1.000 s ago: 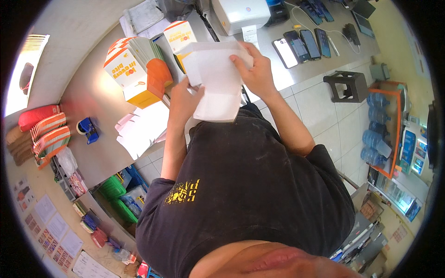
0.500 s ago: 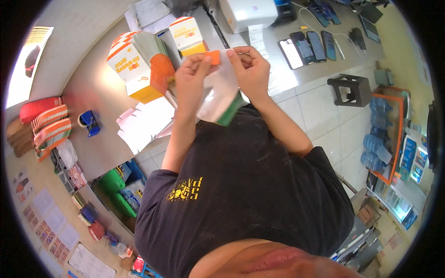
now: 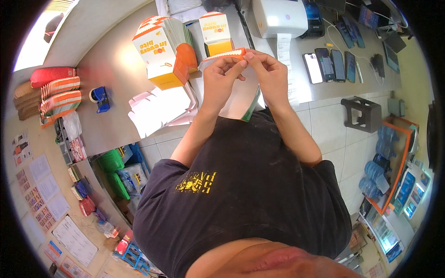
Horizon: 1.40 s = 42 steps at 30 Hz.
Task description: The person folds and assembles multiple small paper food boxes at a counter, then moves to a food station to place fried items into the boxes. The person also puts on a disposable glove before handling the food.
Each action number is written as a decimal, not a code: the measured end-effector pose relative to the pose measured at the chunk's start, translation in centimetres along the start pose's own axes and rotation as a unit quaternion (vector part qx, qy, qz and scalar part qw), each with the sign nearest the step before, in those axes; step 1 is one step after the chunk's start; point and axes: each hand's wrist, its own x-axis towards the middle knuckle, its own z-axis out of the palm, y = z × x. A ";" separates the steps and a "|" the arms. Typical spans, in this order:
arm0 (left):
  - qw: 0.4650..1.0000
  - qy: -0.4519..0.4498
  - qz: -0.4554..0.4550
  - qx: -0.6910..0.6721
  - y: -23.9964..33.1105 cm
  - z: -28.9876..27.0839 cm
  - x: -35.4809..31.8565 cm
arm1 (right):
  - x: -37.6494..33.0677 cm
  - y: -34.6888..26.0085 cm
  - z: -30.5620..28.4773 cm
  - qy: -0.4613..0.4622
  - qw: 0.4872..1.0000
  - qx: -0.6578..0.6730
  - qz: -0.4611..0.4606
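Note:
Between both hands I hold a cardboard box blank, pale on the inside, with an orange-and-white patterned top edge and a green lower end. My left hand pinches the orange edge between thumb and fingers. Right beside it, my right hand grips the same edge, the two thumbs almost meeting. Beyond my left hand stands a white, orange and yellow carton, with a row of similar folded cardboard against it. A smaller carton of the same colours stands farther back. White and pinkish card sheets lie nearer on the left.
A blue tape dispenser sits on the metal table. At the back are a white printer with a paper strip and several phones. A dark plastic stool stands on the tiled floor to the right.
The orange edge of the blank, seen as a small flap before, is now turned to show its patterned strip. My hands have come closer together. The whole view has shifted.

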 end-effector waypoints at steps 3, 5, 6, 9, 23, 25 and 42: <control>0.997 0.010 -0.002 -0.083 -0.3 -0.4 0.1 | 0.2 0.0 -0.2 -0.014 0.999 -0.037 -0.016; 0.995 0.017 0.009 -0.102 -0.4 -0.5 0.2 | 0.1 0.0 -0.2 -0.015 0.995 -0.079 -0.050; 0.997 0.019 0.022 -0.072 -0.3 -0.5 0.2 | -0.1 0.0 -0.2 -0.014 0.992 -0.104 -0.074; 0.988 0.012 0.079 0.135 -0.1 -0.1 -0.4 | -0.6 -0.2 -0.1 -0.009 0.963 -0.242 -0.116; 0.862 0.069 0.172 0.471 -1.4 -0.6 0.6 | 0.9 1.8 -3.2 -0.012 0.821 -0.549 -0.158; 0.807 0.179 0.232 0.512 -0.9 -2.0 0.8 | 1.2 1.1 -4.8 0.018 0.840 -0.524 -0.142; 0.959 -0.006 0.174 0.224 1.2 1.6 0.9 | 1.1 -1.3 -3.4 0.013 0.983 -0.150 -0.107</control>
